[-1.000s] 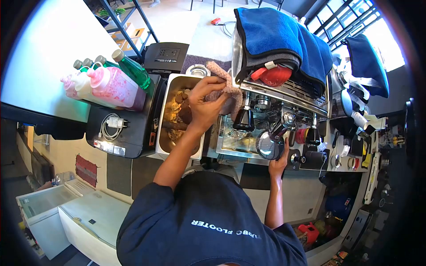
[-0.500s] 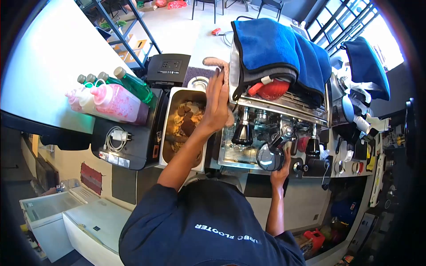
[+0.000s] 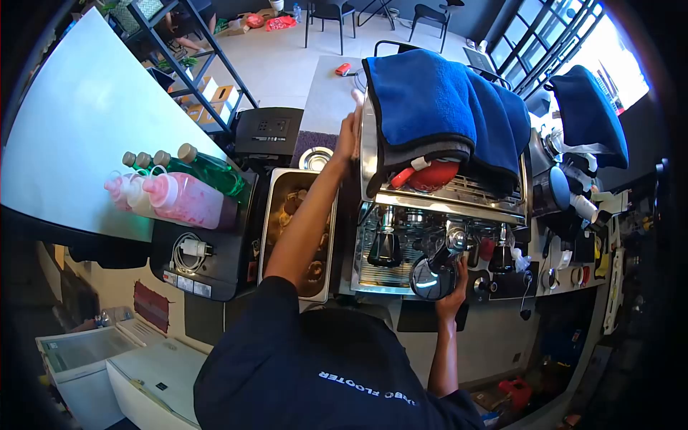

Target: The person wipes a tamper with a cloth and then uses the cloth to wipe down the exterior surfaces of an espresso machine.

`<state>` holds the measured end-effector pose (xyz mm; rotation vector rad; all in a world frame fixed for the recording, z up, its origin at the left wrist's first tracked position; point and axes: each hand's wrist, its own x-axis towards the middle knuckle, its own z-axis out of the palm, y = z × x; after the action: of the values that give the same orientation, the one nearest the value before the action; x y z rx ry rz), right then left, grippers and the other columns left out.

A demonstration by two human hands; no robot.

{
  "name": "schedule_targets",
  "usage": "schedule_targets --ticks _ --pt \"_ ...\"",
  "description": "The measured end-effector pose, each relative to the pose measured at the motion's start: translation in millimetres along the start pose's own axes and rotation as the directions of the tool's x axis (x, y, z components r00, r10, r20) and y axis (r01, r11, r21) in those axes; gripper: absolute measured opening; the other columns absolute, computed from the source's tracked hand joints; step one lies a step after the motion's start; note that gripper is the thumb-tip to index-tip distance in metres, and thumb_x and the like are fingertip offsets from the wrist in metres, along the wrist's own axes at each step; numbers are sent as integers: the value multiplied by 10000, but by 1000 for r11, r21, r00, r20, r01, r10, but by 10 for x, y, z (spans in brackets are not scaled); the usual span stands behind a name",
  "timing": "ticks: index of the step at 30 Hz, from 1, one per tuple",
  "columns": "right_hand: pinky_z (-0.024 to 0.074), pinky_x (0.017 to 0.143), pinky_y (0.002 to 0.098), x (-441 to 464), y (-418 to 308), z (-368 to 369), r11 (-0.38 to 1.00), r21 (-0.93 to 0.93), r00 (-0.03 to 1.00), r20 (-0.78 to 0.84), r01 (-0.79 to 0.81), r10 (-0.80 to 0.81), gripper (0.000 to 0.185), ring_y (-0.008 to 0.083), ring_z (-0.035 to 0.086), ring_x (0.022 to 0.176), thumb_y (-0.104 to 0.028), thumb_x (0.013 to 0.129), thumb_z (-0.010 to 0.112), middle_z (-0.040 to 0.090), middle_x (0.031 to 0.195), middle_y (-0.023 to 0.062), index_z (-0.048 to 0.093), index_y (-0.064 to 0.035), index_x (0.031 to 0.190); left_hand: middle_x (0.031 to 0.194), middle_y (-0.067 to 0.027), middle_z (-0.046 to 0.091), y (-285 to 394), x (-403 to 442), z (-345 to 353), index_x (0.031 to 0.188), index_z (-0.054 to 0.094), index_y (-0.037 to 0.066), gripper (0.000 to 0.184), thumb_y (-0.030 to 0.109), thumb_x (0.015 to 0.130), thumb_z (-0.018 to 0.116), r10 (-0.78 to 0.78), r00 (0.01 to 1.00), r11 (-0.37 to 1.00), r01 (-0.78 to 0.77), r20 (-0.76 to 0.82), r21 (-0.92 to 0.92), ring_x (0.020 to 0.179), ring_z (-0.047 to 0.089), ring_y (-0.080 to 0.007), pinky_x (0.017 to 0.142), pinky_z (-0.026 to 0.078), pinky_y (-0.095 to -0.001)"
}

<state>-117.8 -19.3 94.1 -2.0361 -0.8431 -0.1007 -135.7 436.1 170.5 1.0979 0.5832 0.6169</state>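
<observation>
We judged it side-wiping: left hand (image 3: 349, 140) against the flank of the espresso machine (image 3: 368, 147), pale cloth (image 3: 357, 96) poking out beyond it, right hand (image 3: 451, 299) low at the front, both grips unclear, next stroke needing steady pressure.

– Garment?
– Shirt (image 3: 322, 351), black, short-sleeved, one.
– Markings?
– White capitals (image 3: 365, 388), single line, "FLOOTER" legible, adjoining letters indistinct.
– Sleeves (image 3: 261, 322)?
– Two, black, plain, one either side of the capitals.
</observation>
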Motion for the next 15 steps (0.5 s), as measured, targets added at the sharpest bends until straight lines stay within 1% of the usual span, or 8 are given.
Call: schedule_targets --ticks 1,3,4,8,9,13,14,15 --pt "398 1152 427 17 -13 0 1000 10 1000 0 -8 8 700 389 472 1402 65 778 513 447 1551 213 456 -15 1471 1368 -107 603 -35 -109 19 1417 513 43 605 491 1066 309 3 1000 1000 -3 1 -2 1125 576 -186 977 425 -359" --pt "401 1150 425 32 -43 24 999 36 1000 -3 -27 27 693 385 475 1400 71 783 512 445 1553 211 458 -15 1468 1397 -106 583 -113 -408 40 1418 512 45 590 476 1062 324 -108 994 982 105 -10 -159 1148 566 -187 978 423 -353" --pt "401 1150 425 23 -50 30 999 40 1000 -5 -29 29 693 385 475 1400 71 783 512 445 1553 211 458 -15 1468 1397 -106 583 -173 -563 22 1418 512 45 590 476 1062 324 -107 994 983 104 -10 -154 1148 566 -187 978 423 -353" --pt "404 1149 421 17 -13 14 1000 8 1000 2 -9 9 694 382 477 1399 85 786 514 438 1557 210 460 -22 1469 1514 -142 474 -484 -1086 -133 1512 427 30 538 329 1076 331 -131 991 948 131 19 -289 1348 473 -250 1159 316 -355" --pt "404 1149 421 11 -14 20 1000 10 1000 5 -6 6 694 382 477 1399 85 786 514 438 1557 210 460 -22 1469 1514 -142 474 -419 -1166 -143 1512 427 30 538 329 1076 331 -129 991 949 128 14 -290 1348 473 -250 1159 316 -355" --pt "407 1146 421 8 -8 26 1000 14 1000 1 -28 28 693 383 476 1398 83 789 523 433 1561 210 462 -29 1470 1565 -150 404 22 -1437 -184 1530 404 18 512 216 1060 362 123 986 992 -122 114 -10 1433 390 -263 1197 265 -365" --pt "407 1146 421 7 -7 25 1000 16 1000 3 -25 25 693 383 476 1398 83 789 523 433 1561 210 462 -29 1470 1565 -150 404 78 -1439 -171 1530 404 18 512 216 1060 362 125 986 992 -125 111 -9 1433 390 -263 1197 265 -365" --pt "407 1146 421 1 -8 19 1000 11 1000 10 -21 21 690 384 476 1398 79 791 528 433 1561 211 463 -28 1470 1581 -150 381 134 -1425 -157 1542 384 17 523 196 1051 370 209 971 969 -221 112 106 1447 368 -265 1201 257 -369"
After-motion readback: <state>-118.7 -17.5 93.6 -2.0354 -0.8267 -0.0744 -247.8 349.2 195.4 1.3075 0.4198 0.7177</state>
